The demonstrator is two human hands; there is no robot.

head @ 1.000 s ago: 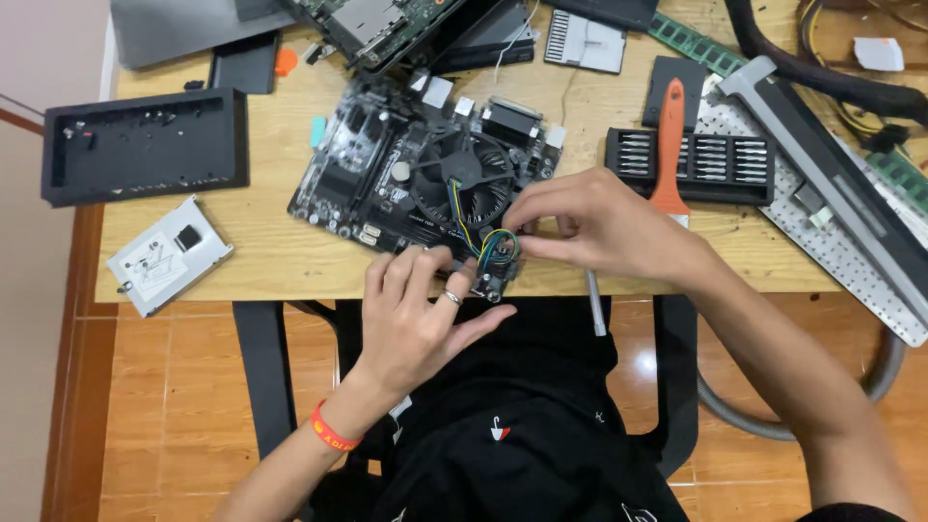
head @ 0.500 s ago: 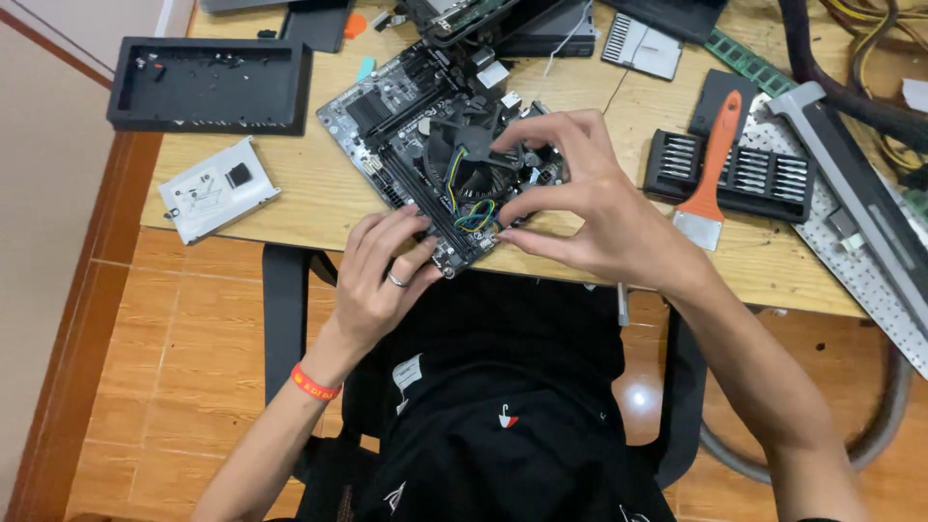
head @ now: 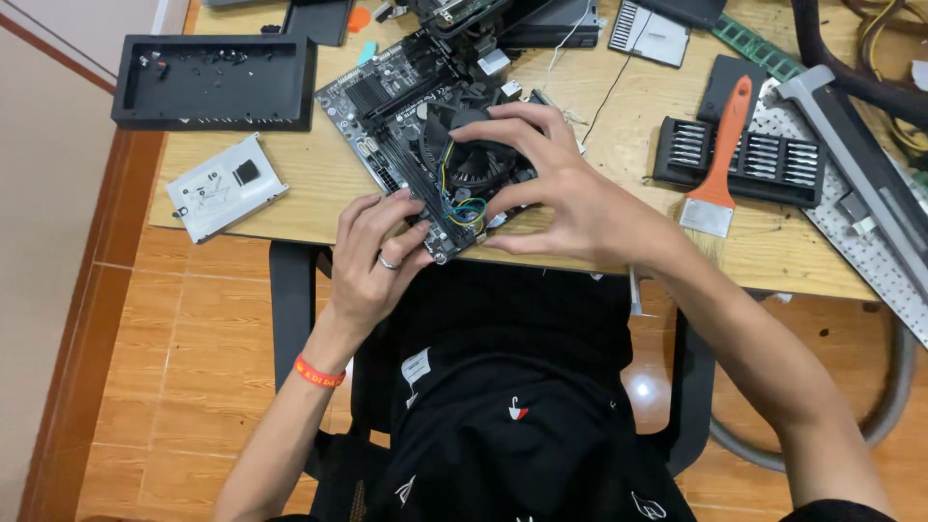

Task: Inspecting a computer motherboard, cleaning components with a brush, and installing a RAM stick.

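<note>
Lap: I sat at the wooden table [head: 599,106], black clothing below the view, tiled floor to either side.
Left wrist: an orange-red wristband [head: 318,372] on it.
Left hand [head: 372,261]: fingers curled against the near edge of the motherboard [head: 406,116], a ring on one finger; fingertips pressed on the board's corner, steadying it rather than closed round anything.
Right hand [head: 570,198]: fingers spread and arched over the cooler fan [head: 474,159], thumb at the near side of the board, fingertips on the fan's rim; a loose clasp, not a fist.
Board position: the motherboard lay tilted at the table's front edge, its near corner overhanging toward me.
Wires: coloured fan wires [head: 462,205] ran between my two hands.
Left of board: a white drive bracket [head: 224,187] flat on the table, well apart.
Right of board: an orange-handled brush [head: 720,159] resting across a black bit set [head: 773,159].
Far left: an open black case [head: 215,82].
Far right: a grey metal chassis panel [head: 851,174].
</note>
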